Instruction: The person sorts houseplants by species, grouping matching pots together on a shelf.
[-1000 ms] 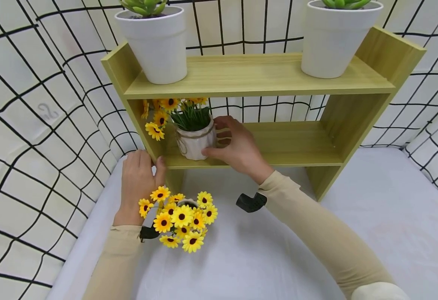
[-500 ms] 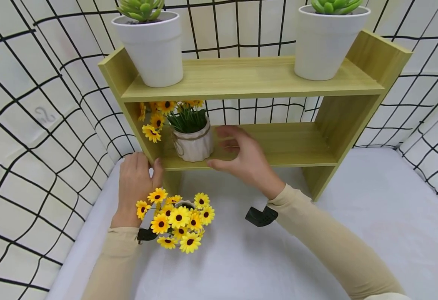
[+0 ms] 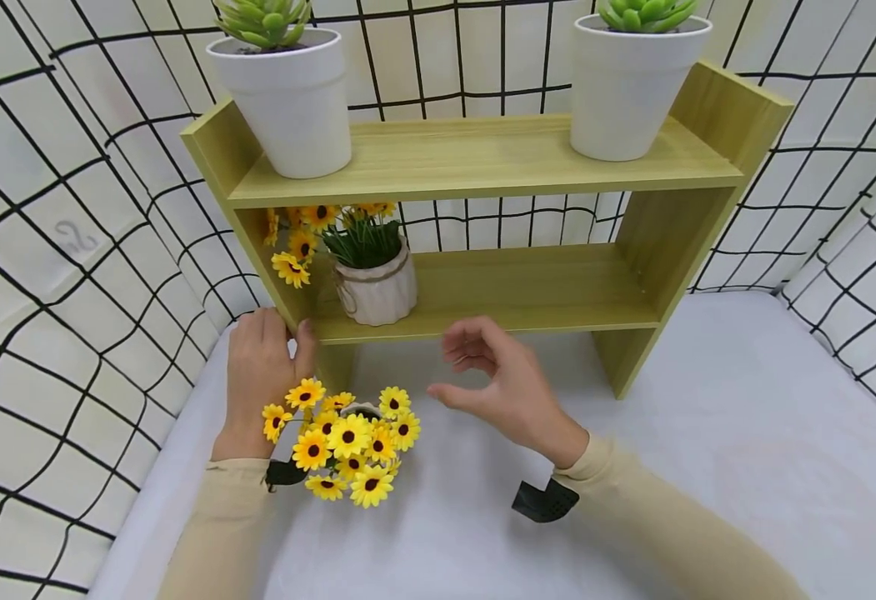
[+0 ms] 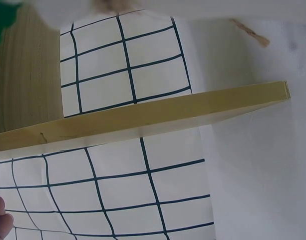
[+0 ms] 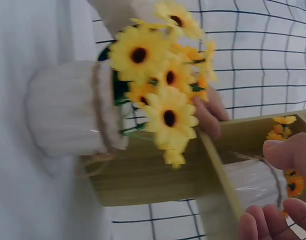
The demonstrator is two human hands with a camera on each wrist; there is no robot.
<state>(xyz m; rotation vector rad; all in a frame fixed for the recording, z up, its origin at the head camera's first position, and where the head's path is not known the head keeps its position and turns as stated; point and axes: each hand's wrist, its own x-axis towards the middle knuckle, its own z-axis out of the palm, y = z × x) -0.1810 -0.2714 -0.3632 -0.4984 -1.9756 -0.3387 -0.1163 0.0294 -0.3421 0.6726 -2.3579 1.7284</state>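
A wooden shelf [image 3: 475,171] stands at the back of the white-covered surface. Its left side panel is gripped by my left hand [image 3: 261,375], thumb at the front edge and fingers on the outer side. On the middle board, at the left end, a ribbed white pot [image 3: 377,292] tied with twine holds yellow artificial sunflowers [image 3: 302,246]. My right hand [image 3: 513,383] hovers in front of the shelf, fingers loosely curved around nothing. Between the hands, a second pot of sunflowers [image 3: 351,437] stands upright; its white pot [image 5: 68,110] shows in the right wrist view.
Two larger white pots with green succulents stand on the top board, one pot [image 3: 283,104] at the left and another pot [image 3: 633,92] at the right. Black wire grid panels [image 3: 55,275] enclose the back and sides.
My right hand has let go of the pot on the middle board and drawn back toward me, to the right. The pot stays at the left end. My left hand keeps its place.
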